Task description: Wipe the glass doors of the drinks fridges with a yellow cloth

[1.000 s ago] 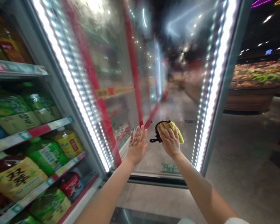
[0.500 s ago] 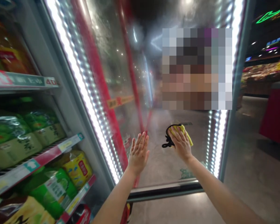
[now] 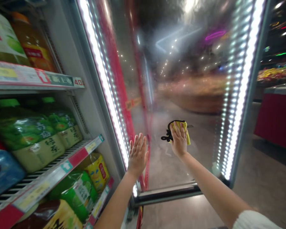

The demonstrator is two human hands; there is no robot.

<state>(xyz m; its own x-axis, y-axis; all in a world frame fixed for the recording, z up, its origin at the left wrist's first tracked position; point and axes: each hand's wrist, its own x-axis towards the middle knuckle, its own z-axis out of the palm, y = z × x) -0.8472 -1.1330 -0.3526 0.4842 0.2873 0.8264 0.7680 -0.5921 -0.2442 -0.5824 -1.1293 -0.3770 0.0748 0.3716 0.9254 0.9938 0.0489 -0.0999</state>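
A glass door (image 3: 166, 168) with bright light strips down both sides stands in front of me. My left hand (image 3: 137, 156) lies against the lower left part of the pane, fingers spread and holding nothing. To its right, my right hand (image 3: 179, 140) presses a yellow cloth (image 3: 187, 136) with a black edge and black loop flat on the glass. The cloth is partly covered by my fingers.
Shelves (image 3: 71, 160) on the left hold large drink bottles (image 3: 38, 136) behind price labels. A dark red counter (image 3: 275, 117) stands beyond the door at the right. The door's bottom rail (image 3: 166, 194) runs below my hands.
The view has shifted, showing more of the shelves. My right hand and the cloth sit slightly further left and higher in view; my left hand is also a little further left.
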